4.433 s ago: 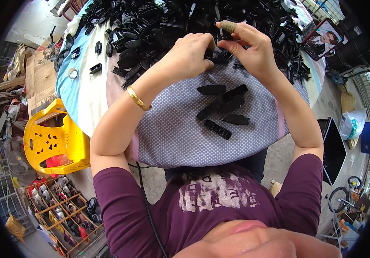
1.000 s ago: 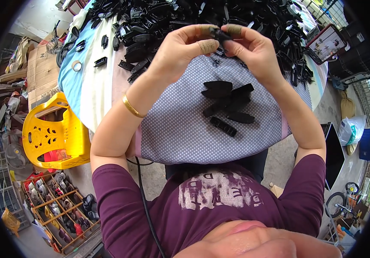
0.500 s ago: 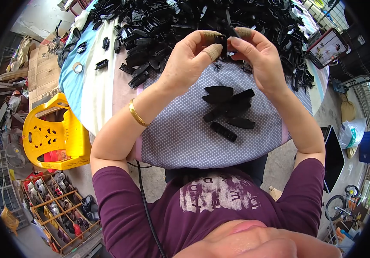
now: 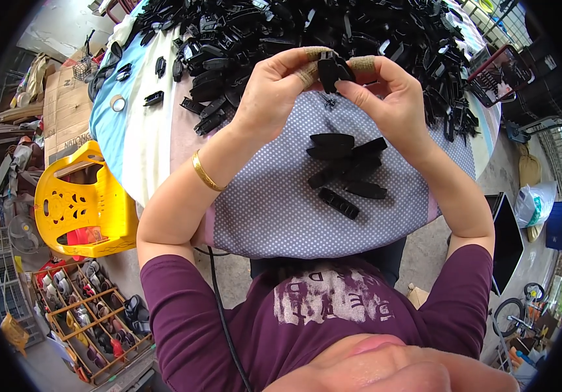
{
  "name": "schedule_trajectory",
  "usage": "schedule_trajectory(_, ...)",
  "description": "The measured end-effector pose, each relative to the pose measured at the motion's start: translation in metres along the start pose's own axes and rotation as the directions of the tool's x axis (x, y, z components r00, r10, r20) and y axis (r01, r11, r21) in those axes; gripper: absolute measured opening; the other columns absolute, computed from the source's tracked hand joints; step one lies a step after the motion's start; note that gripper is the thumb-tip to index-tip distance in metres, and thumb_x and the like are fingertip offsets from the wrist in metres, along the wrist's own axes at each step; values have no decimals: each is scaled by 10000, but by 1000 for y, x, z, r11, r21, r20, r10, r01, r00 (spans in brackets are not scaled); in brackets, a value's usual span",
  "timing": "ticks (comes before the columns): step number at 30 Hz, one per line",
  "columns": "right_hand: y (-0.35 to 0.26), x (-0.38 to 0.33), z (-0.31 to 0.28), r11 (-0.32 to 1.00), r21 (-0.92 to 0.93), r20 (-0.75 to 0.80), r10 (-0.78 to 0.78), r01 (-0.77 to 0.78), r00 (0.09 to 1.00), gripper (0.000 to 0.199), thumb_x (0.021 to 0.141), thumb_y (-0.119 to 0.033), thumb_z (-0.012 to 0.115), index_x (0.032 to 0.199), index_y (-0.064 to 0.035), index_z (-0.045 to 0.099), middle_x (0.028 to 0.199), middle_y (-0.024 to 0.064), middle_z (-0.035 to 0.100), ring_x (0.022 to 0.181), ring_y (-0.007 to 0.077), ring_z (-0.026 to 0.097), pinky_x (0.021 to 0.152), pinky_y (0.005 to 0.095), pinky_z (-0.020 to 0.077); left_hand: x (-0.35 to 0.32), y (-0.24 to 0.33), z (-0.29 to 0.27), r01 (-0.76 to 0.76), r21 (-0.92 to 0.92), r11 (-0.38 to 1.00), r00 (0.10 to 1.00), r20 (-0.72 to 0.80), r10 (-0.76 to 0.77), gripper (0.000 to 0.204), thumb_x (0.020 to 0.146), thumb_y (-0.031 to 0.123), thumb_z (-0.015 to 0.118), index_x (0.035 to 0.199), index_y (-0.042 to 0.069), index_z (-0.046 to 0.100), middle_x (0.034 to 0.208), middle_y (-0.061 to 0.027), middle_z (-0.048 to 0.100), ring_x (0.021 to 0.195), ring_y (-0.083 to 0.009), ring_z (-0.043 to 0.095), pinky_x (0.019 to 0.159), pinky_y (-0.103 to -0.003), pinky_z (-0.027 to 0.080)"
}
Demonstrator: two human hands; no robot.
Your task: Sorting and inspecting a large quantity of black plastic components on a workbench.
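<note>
Over the near edge of a big heap of black plastic pieces (image 4: pixel 261 42), both my hands hold one small black plastic piece (image 4: pixel 331 73) between them. My left hand (image 4: pixel 269 98) pinches its left side with taped thumb and forefinger. From the other side, my right hand (image 4: pixel 395 101) grips it with the thumb in front and a taped forefinger behind. What kind of part it is, I cannot make out. Closer to me, a small pile of similar long black pieces (image 4: pixel 346 160) lies on the dotted grey cloth (image 4: pixel 274 215).
A roll of tape (image 4: pixel 117 103) and a few stray black pieces (image 4: pixel 154 98) lie on the table's left side. A phone (image 4: pixel 500 75) stands at the right edge. Beside the table are a yellow chair (image 4: pixel 85 202) and a rack of shoes (image 4: pixel 91 313). A black cable (image 4: pixel 219 294) hangs down near me.
The held black piece has turned, showing a broader face. My right thumb has come lower, and my left hand has shifted slightly left. The phone's screen picture has changed.
</note>
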State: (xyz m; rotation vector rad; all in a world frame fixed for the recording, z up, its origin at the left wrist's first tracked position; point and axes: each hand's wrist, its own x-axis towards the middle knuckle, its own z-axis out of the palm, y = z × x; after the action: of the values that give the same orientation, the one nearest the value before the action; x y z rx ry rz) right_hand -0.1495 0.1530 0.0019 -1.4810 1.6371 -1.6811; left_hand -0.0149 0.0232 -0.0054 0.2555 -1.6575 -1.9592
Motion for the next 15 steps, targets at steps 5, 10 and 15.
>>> schedule_trajectory(5, 3, 1, 1, 978, -177, -3, -112, 110, 994, 221, 759, -115, 727, 935, -15, 636, 829, 46, 644, 740, 102, 613, 669, 219, 488, -4, 3, 8, 4, 74, 997, 1000, -18, -3, 294, 890, 7, 510, 1181, -2, 550, 1101, -103, 609, 957, -179, 603, 873, -297, 492)
schedule_trajectory(10, 3, 2, 0, 835, -471, 39, -301, 283, 953, 281, 704, -107, 765, 922, -8, 619, 828, 43, 604, 761, 101, 591, 630, 223, 475, -13, 9, 30, -44, 6, 999, 992, -117, 44, 284, 869, 29, 560, 1149, -20, 575, 1062, -117, 626, 993, -170, 584, 911, -286, 460)
schedule_trajectory(15, 7, 3, 2, 922, -346, 56, -163, 172, 985, 380, 753, -138, 735, 1067, 4, 576, 901, 40, 603, 827, 97, 582, 680, 229, 492, -7, 11, 13, -58, 41, 997, 998, -15, 59, 313, 851, 49, 596, 1157, -15, 571, 1066, -111, 627, 1010, -168, 579, 907, -283, 458)
